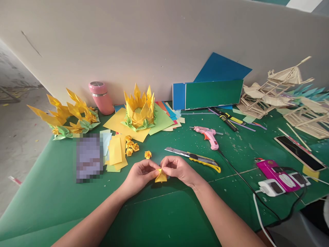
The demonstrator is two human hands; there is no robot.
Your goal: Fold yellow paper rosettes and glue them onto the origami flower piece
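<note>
Between my two hands is a small folded yellow paper piece (161, 177), its lower edge flaring out below the fingertips. My left hand (140, 175) pinches it from the left with thumb and forefinger. From the right, my right hand (178, 169) pinches its top edge, and the fingertips of both hands nearly meet. Just beyond the fingers sits a finished-looking folded paper rose (148, 154). Several more paper roses (131, 145) lie in a cluster farther left, beside a stack of yellow paper slips (115, 151). To the right of my right hand lies a yellow utility knife (195, 159), blade out.
Paper crowns (140, 115) stand at the back and left, near a pink flask (101, 97). A pink glue gun (209, 135) trails its cord toward a magenta power strip (279, 175). Stick models (259, 99) and a phone (299, 152) occupy the right side.
</note>
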